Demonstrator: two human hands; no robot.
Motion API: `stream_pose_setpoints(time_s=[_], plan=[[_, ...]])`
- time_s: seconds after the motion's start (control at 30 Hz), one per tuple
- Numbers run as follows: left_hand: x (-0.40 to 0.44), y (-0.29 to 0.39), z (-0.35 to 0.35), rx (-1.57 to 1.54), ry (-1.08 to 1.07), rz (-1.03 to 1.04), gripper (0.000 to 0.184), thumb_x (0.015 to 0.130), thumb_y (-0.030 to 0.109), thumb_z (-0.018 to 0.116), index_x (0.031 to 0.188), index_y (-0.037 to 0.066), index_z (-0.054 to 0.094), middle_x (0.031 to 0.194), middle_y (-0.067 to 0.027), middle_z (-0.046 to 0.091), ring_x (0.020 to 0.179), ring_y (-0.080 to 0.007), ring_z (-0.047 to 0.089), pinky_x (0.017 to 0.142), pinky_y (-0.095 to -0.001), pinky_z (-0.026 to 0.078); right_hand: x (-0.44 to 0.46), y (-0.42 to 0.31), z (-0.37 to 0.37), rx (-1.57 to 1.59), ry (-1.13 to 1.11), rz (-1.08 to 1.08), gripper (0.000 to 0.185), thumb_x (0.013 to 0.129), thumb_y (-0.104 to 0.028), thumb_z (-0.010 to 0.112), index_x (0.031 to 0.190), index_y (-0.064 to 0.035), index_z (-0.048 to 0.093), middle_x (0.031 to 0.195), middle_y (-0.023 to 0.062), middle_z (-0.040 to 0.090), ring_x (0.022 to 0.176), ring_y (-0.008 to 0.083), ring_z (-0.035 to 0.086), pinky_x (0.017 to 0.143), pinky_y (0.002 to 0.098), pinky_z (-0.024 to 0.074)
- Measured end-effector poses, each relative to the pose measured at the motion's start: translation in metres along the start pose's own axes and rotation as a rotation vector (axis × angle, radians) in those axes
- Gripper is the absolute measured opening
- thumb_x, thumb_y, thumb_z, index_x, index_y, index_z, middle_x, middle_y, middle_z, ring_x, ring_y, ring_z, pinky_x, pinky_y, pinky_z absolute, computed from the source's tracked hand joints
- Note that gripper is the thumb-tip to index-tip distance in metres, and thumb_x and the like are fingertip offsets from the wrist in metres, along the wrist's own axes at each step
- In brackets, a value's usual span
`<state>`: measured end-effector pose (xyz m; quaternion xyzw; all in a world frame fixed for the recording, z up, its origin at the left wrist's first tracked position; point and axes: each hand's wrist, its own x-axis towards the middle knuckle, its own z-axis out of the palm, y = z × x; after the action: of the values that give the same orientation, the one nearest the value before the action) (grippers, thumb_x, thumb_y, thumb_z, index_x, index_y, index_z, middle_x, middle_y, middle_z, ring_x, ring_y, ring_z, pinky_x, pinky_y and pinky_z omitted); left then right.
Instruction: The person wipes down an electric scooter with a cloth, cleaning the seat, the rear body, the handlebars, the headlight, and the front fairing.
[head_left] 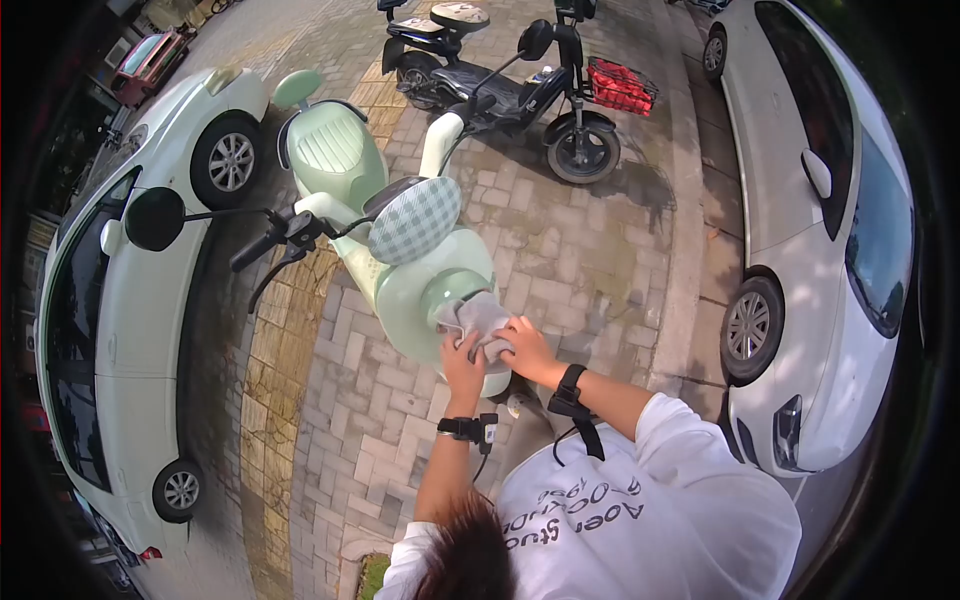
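Note:
A light green scooter (400, 310) stands on the paving in front of me, with a checked cover (415, 220) at its handlebar. A grey cloth (478, 318) lies bunched against the round front part of the scooter. My left hand (463, 365) grips the lower left edge of the cloth, its fingers bent. On the cloth's right side, my right hand (528, 350) has its fingers closed on the fabric. Both hands are close together at the scooter's front, and each wrist wears a black strap.
A black scooter (510, 95) with a red item (620, 86) in its basket stands beyond the green one. White cars are parked at the left (140, 300) and right (810, 190). A round mirror (155, 218) sticks out left of the handlebar.

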<state>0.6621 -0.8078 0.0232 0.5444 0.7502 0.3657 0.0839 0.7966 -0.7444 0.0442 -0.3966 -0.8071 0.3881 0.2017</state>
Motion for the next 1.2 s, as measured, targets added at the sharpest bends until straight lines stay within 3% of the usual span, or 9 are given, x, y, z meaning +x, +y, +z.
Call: stream_pose_setpoints(time_s=[0.13, 0.2, 0.37, 0.53, 0.6, 0.73, 0.83, 1.0, 1.2], plan=[[0.058, 0.005, -0.019, 0.108, -0.017, 0.104, 0.034, 0.067, 0.004, 0.061, 0.100, 0.010, 0.059, 0.101, -0.0127, 0.046, 0.090, -0.0327, 0.043, 0.077, -0.0391, 0.037, 0.037, -0.015, 0.012, -0.024, 0.372, -0.101, 0.029, 0.060, -0.004, 0.055, 0.088, -0.0066, 0.060, 0.085, 0.0112, 0.048, 0.086, 0.0284, 0.045, 0.072, 0.0396, 0.0371], [0.081, -0.005, -0.017, 0.259, -0.074, 0.155, 0.033, 0.069, 0.006, 0.059, 0.102, 0.009, 0.057, 0.105, -0.0144, 0.046, 0.092, -0.0347, 0.042, 0.080, -0.0407, 0.037, 0.059, -0.010, 0.022, -0.004, 0.391, -0.078, 0.029, 0.060, -0.004, 0.055, 0.088, -0.0068, 0.060, 0.086, 0.0111, 0.048, 0.085, 0.0285, 0.045, 0.071, 0.0384, 0.0363], [0.111, -0.055, -0.003, 0.351, -0.383, 0.092, 0.029, 0.074, 0.011, 0.055, 0.103, 0.007, 0.056, 0.107, -0.0152, 0.046, 0.093, -0.0355, 0.042, 0.080, -0.0417, 0.037, 0.109, 0.010, 0.052, 0.075, 0.256, 0.113, 0.041, 0.062, -0.009, 0.057, 0.103, -0.0083, 0.055, 0.090, 0.0088, 0.047, 0.087, 0.0269, 0.044, 0.070, 0.0384, 0.0354], [0.139, -0.060, -0.005, 0.294, -0.541, 0.051, 0.026, 0.077, 0.009, 0.052, 0.101, 0.003, 0.057, 0.102, -0.0149, 0.049, 0.091, -0.0343, 0.045, 0.079, -0.0409, 0.038, 0.127, 0.017, 0.057, 0.053, 0.199, 0.211, 0.042, 0.064, -0.018, 0.057, 0.105, -0.0097, 0.054, 0.094, 0.0066, 0.046, 0.093, 0.0238, 0.042, 0.074, 0.0375, 0.0323], [0.148, -0.063, -0.006, 0.236, -0.580, 0.061, 0.024, 0.076, 0.007, 0.052, 0.098, -0.001, 0.058, 0.098, -0.0147, 0.051, 0.090, -0.0327, 0.046, 0.077, -0.0395, 0.039, 0.136, 0.020, 0.061, 0.084, 0.130, 0.253, 0.034, 0.065, -0.020, 0.057, 0.096, -0.0064, 0.057, 0.093, 0.0085, 0.046, 0.094, 0.0242, 0.042, 0.074, 0.0381, 0.0322], [0.136, -0.067, -0.014, 0.242, -0.475, 0.069, 0.023, 0.075, 0.004, 0.052, 0.096, -0.002, 0.058, 0.095, -0.0146, 0.051, 0.088, -0.0326, 0.047, 0.077, -0.0394, 0.039, 0.150, 0.016, 0.069, -0.003, -0.002, 0.195, 0.028, 0.065, -0.021, 0.058, 0.087, -0.0042, 0.058, 0.093, 0.0107, 0.048, 0.095, 0.0246, 0.042, 0.075, 0.0386, 0.0321], [0.118, -0.075, -0.030, 0.295, -0.345, -0.033, 0.024, 0.073, 0.002, 0.052, 0.096, -0.002, 0.058, 0.095, -0.0146, 0.051, 0.088, -0.0326, 0.047, 0.077, -0.0393, 0.039, 0.147, -0.004, 0.072, -0.164, -0.072, -0.056, 0.028, 0.066, -0.022, 0.059, 0.086, -0.0035, 0.058, 0.083, 0.0092, 0.049, 0.090, 0.0239, 0.045, 0.076, 0.0369, 0.0339], [0.120, -0.097, -0.076, 0.329, -0.159, -0.079, 0.026, 0.073, -0.002, 0.050, 0.098, -0.001, 0.058, 0.098, -0.0154, 0.050, 0.089, -0.0322, 0.045, 0.077, -0.0397, 0.039, 0.153, -0.045, 0.088, -0.128, -0.003, -0.435, 0.030, 0.066, -0.017, 0.055, 0.091, 0.0001, 0.057, 0.086, 0.0080, 0.051, 0.086, 0.0205, 0.045, 0.074, 0.0314, 0.0346], [0.151, -0.133, -0.077, 0.049, -0.097, 0.032, 0.034, 0.075, 0.001, 0.049, 0.109, 0.004, 0.052, 0.104, -0.0155, 0.048, 0.091, -0.0331, 0.043, 0.079, -0.0409, 0.036, 0.176, -0.087, 0.091, -0.454, 0.118, -0.523, 0.034, 0.068, -0.011, 0.049, 0.099, 0.0030, 0.054, 0.089, 0.0055, 0.052, 0.082, 0.0164, 0.046, 0.069, 0.0277, 0.0370]])
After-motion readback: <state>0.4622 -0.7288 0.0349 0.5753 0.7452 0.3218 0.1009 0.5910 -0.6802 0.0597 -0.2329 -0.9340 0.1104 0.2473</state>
